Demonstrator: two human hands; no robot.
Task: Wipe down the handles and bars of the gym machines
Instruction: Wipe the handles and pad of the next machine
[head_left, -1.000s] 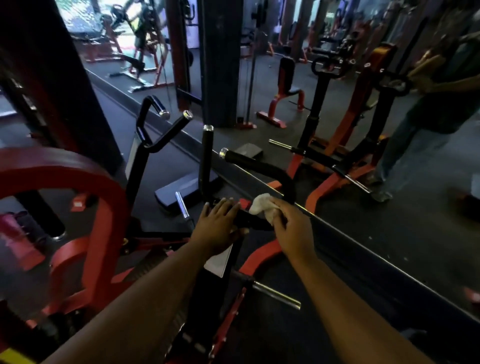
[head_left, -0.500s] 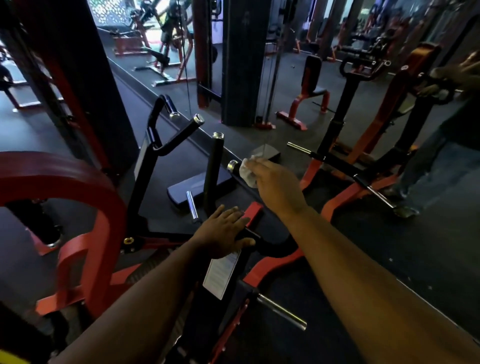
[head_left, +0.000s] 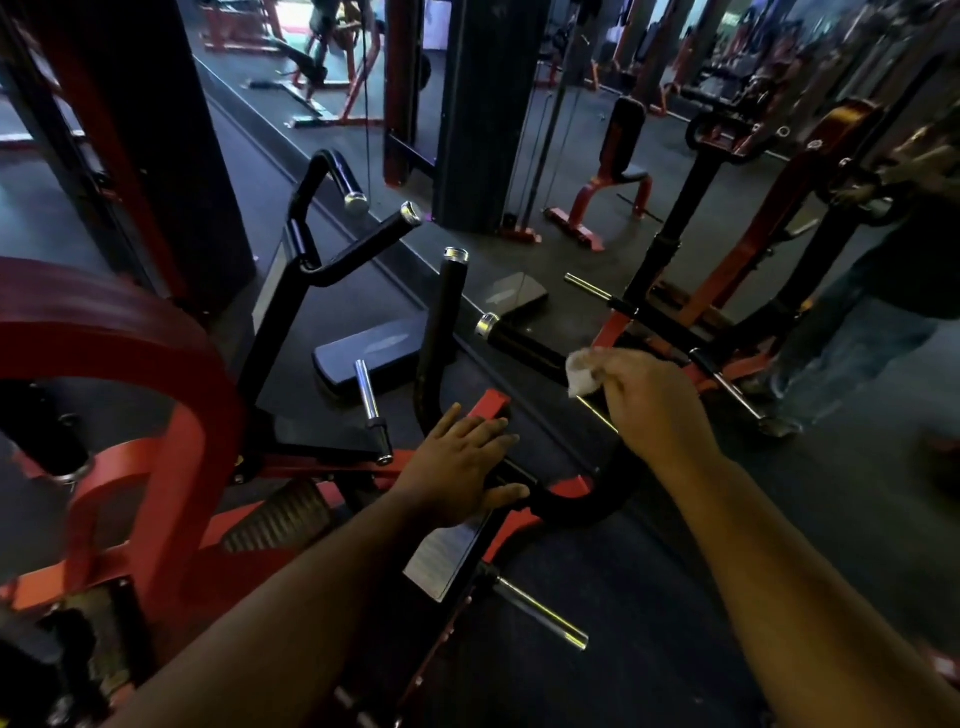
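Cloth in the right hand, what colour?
White cloth, gripped by the right hand on the black handle; head view shows it.

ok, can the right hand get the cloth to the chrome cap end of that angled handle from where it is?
Probably yes. The right hand grips the cloth on the same handle, just below the chrome cap. The grip between them is bare, and the left hand rests lower on the frame.
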